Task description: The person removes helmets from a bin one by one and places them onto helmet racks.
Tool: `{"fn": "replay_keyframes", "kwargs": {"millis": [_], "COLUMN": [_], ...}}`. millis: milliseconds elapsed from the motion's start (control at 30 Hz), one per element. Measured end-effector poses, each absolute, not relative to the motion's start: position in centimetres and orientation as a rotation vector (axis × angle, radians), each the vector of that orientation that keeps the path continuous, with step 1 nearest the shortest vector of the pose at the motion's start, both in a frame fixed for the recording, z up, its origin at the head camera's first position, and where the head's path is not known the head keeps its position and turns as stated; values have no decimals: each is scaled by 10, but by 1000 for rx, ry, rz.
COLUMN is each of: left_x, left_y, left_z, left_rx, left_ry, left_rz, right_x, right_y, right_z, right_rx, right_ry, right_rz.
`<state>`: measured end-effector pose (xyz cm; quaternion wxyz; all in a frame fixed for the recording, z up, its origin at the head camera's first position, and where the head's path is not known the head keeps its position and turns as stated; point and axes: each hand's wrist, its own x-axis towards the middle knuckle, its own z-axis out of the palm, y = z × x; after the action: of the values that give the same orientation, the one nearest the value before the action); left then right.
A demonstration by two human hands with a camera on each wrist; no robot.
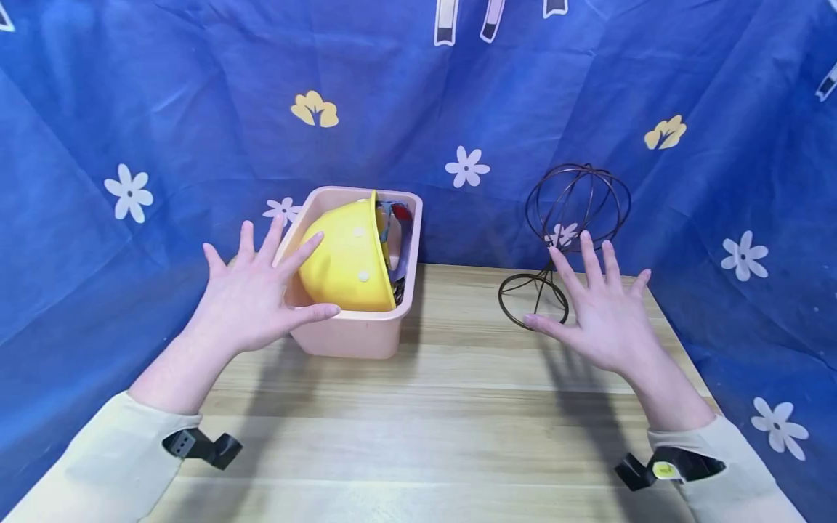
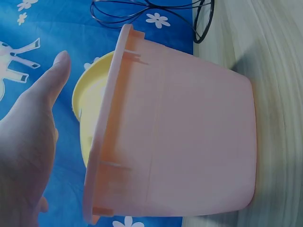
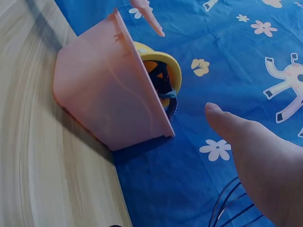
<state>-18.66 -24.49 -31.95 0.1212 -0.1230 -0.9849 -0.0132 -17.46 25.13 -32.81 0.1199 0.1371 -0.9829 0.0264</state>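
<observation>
A yellow hard hat lies on its side in a pink plastic bin left of the table's middle. Its inner straps show in the right wrist view. My left hand, fingers spread, hovers over the bin's near left side and holds nothing. On the right, a dark wire stand with a round cage top and a ring base rises from the table. In front of it my right hand is held up with spread fingers, also holding nothing, and covers part of the stand in the head view.
The light wood table spans the foreground. A blue cloth printed with flowers hangs behind it and along both sides. Small dark objects inside the bin beside the hard hat are too hidden to make out.
</observation>
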Motion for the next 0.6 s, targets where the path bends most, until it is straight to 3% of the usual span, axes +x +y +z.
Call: {"fn": "replay_keyframes", "kwargs": {"millis": [600], "left_x": [-188], "left_y": [-261], "left_z": [-317], "left_rx": [-257], "left_ry": [-2931], "left_rz": [-152], "right_x": [-186], "right_y": [211], "right_z": [-308], "right_rx": [545], "right_ry": [-2831], "right_rz": [151]}}
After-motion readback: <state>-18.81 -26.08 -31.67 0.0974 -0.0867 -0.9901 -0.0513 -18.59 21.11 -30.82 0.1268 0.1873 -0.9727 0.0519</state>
